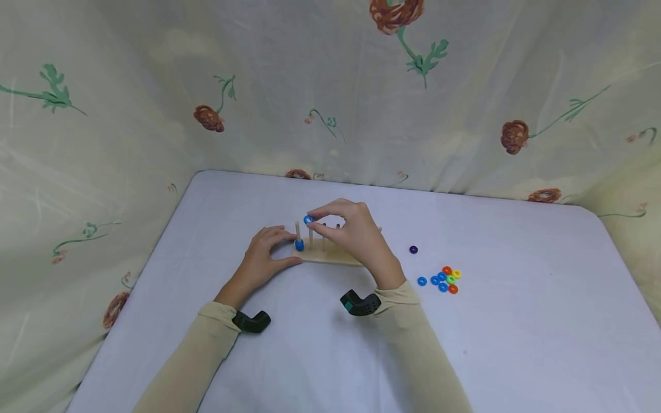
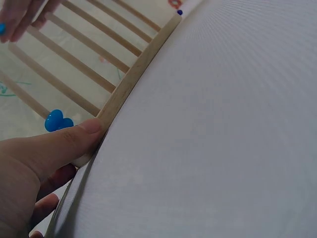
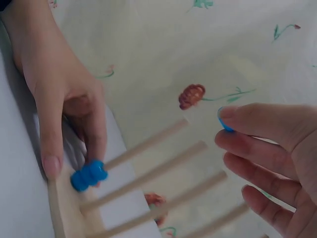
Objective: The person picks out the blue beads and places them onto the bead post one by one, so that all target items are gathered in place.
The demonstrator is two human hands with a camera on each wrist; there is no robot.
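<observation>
We can read no text, label, brand, number or sign in any of the three views. On the right-hand black wrist device (image 1: pixel 360 303) we see a teal patch (image 1: pixel 348 306), but it is too small for us to tell whether it carries any lettering.

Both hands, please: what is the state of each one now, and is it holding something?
Left hand: grips one end of the wooden peg rack.
Right hand: pinches a blue ring between thumb and finger.
</observation>
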